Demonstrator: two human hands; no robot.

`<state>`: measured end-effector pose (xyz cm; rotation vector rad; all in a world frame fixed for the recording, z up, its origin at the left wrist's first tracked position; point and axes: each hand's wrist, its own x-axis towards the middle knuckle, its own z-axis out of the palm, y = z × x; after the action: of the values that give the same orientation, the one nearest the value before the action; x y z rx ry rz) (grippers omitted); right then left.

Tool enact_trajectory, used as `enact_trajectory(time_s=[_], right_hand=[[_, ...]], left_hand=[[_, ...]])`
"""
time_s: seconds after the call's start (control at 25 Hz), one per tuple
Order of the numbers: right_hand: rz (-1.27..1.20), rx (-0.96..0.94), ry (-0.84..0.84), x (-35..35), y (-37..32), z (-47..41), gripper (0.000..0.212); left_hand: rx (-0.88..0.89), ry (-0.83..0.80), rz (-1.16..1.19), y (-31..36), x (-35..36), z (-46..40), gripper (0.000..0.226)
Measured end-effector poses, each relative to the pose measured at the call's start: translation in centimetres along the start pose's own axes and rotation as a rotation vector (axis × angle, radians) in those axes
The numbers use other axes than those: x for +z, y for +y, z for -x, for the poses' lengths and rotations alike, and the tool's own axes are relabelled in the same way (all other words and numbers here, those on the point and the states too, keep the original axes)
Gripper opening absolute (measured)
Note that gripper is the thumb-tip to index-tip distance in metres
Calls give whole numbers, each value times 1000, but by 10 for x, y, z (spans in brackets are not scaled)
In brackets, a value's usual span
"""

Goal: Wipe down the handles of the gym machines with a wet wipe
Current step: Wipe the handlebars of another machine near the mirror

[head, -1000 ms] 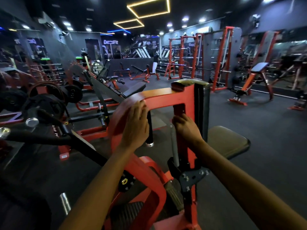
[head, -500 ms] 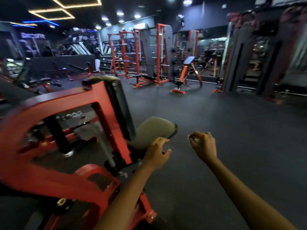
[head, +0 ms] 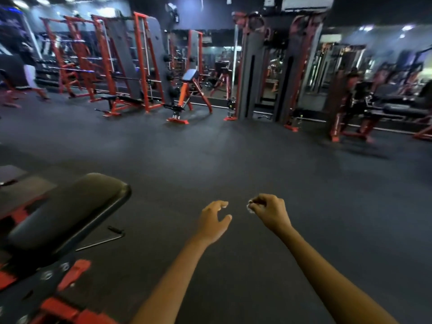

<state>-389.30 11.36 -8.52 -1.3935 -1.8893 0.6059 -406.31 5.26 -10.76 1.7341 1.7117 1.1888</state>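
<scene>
White wipe [head: 250, 207] pinched small in right hand [head: 271, 212], left hand [head: 214, 222] loosely open, empty; wad may drop.

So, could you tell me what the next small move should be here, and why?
Probably carry the wet wipe on toward another machine's handle: the right hand pinches it over bare floor, the left hand hangs loose and holds nothing, and neither touches any machine.

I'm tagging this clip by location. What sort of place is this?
A commercial gym, most likely: red squat racks along the far wall, an angled bench, a cable machine and dark rubber flooring.
</scene>
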Motion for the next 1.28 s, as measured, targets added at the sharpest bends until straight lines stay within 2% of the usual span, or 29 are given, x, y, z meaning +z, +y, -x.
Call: enact_trajectory(time_s=[0.28,0.56,0.76,0.92,1.16,1.28], right_hand=[[-291,169,58,-34,62,-60,7],[-173,90,-46,-31,104,-213,7],[-125,-24,-126,-19,107,-342,9],[-99,-79,-184,14,108,-429,8],[-178,-290,-351,108,85,-576,9],[-186,-389,-482,160,67,-638,12]], left_hand=[[111,-111,-108,18,74,-94,42],[124,-25,-123,-6,114,-249,41],[29,41,-124,-28,104,-364,40],[-64,89,-113,-53,84,-423,37],[-223,329,-183,-132,27,-507,34],[-335,503,-221,-173,-2,-541,32]])
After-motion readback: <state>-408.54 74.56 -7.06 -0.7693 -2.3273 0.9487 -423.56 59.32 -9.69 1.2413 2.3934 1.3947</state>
